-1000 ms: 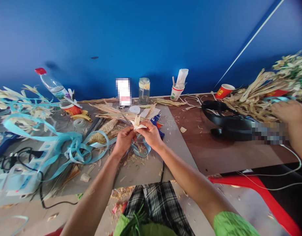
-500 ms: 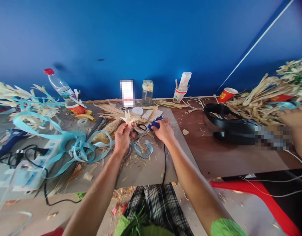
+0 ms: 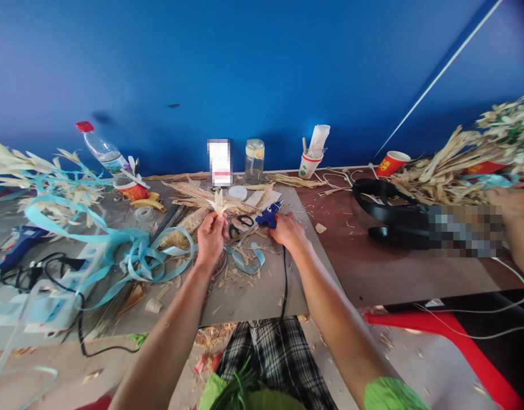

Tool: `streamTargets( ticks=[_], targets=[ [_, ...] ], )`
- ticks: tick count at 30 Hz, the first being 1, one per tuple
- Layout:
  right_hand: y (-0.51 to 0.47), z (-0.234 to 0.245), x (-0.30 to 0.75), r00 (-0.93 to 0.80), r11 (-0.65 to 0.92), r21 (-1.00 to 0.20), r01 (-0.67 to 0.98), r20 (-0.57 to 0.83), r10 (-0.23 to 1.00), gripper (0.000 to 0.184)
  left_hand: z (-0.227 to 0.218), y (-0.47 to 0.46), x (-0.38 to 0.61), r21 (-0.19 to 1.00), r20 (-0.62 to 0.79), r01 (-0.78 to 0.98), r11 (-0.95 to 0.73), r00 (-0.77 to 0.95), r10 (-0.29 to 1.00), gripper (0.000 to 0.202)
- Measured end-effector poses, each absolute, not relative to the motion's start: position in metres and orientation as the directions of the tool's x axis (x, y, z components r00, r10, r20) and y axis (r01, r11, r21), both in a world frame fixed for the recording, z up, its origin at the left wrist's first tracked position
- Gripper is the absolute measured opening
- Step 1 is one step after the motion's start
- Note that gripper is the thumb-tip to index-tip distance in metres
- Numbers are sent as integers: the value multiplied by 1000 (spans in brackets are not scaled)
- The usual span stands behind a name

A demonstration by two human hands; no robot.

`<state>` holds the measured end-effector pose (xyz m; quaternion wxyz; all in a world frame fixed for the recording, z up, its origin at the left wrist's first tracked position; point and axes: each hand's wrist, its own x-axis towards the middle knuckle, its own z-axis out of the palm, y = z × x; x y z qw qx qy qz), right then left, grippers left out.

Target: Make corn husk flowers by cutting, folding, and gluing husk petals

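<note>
The left hand [image 3: 211, 233], at the middle of the frame, pinches the base of a pale husk flower [image 3: 219, 202], which points upward. Just right of it, the right hand [image 3: 288, 230] is wrapped around a blue glue gun [image 3: 268, 216]; scissors [image 3: 244, 221] lie between the two. Above the hands, near the wall, stands a clear drinking bottle [image 3: 255, 161] with a pale lid and what looks like liquid low inside. Upper right of centre, a white paper cup [image 3: 309, 167] with a red rim holds a stick and a white sheet-like piece. Farther right, a red paper cup [image 3: 385, 165] tilts; its inside is too hidden to tell. At upper left, an orange-red cup [image 3: 133, 191] holds white strips and a dark, pen-like item. A red-capped plastic bottle [image 3: 102, 149] leans there; whether it sits in that cup, I cannot tell.
</note>
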<state>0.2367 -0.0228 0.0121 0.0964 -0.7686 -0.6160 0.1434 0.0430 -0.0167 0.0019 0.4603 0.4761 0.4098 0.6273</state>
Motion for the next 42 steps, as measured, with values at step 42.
streamTargets(
  ticks=[42],
  targets=[
    [-43, 32, 219, -334, 97, -982, 163, 38, 942, 32, 5, -16, 38, 967, 254, 10, -256, -161, 954, 21]
  ],
)
